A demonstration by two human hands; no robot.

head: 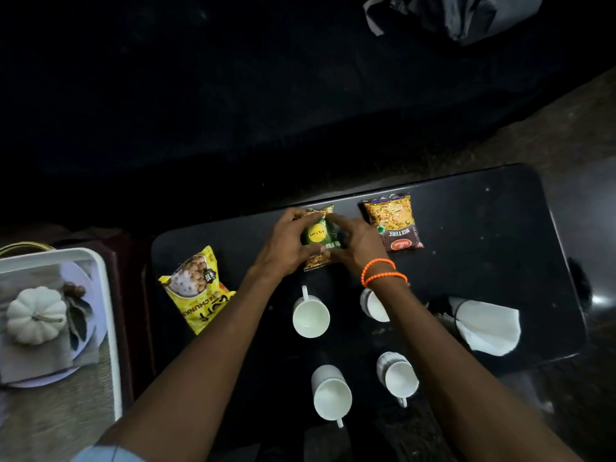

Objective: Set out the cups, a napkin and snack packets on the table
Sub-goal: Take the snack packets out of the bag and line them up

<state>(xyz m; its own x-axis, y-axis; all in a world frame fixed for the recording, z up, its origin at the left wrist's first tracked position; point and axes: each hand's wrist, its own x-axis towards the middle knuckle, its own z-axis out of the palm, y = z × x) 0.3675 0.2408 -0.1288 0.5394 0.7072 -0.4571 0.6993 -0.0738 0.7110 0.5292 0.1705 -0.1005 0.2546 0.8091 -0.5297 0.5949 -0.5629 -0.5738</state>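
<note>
On the black table (pixel 483 248), my left hand (pixel 283 241) and my right hand (pixel 356 241) both grip a green and yellow snack packet (pixel 318 233) near the far edge. To its right lies a brown "Mixture" packet (pixel 393 221). A yellow packet (pixel 196 288) lies at the table's left end. Several white cups stand nearer to me: one (pixel 311 315) between my forearms, one (pixel 373 305) partly hidden under my right wrist, and two (pixel 331 393) (pixel 398 378) at the front. A folded white napkin (pixel 486 325) lies at the right.
A white tray (pixel 111 315) left of the table holds a small white pumpkin (pixel 35 315) on a plate. A dark sofa fills the background, with grey cloth (pixel 460 15) at the top right. The table's right end beyond the napkin is bare.
</note>
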